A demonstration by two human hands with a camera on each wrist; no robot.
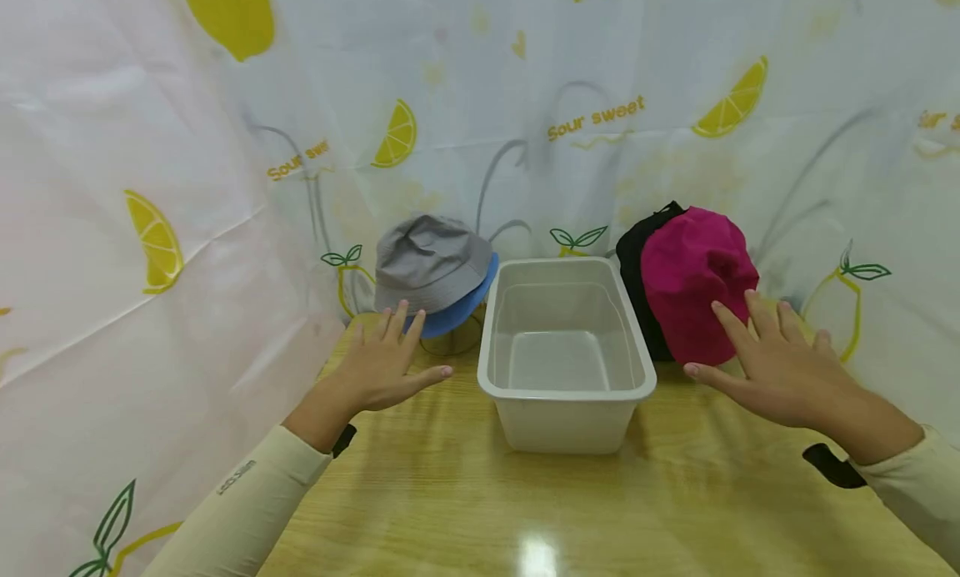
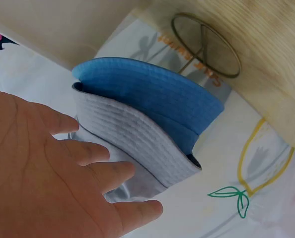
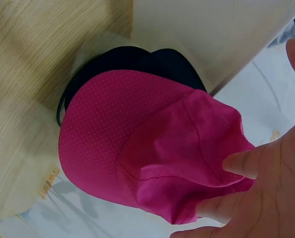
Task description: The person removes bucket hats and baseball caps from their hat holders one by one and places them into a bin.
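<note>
My left hand [image 1: 381, 368] is spread flat, palm down, in front of a grey bucket hat [image 1: 431, 260]. That hat sits over a blue bucket hat [image 2: 152, 94], whose brim shows below it, on a round-based wire stand [image 2: 206, 44]. On the other side my right hand [image 1: 783, 377] is also spread, its fingertips overlapping a magenta cap [image 1: 697, 268] in the head view. The cap, with small dots on its bill, hangs in front of a black cap [image 1: 637, 252] that it partly hides. Neither hand holds anything.
Between the two hat piles stands an open grey-white plastic bin [image 1: 566, 423] with nothing inside. All of it rests on a wooden table [image 1: 450, 502]. A lemon-print cloth [image 1: 465, 85] hangs close behind and along the left.
</note>
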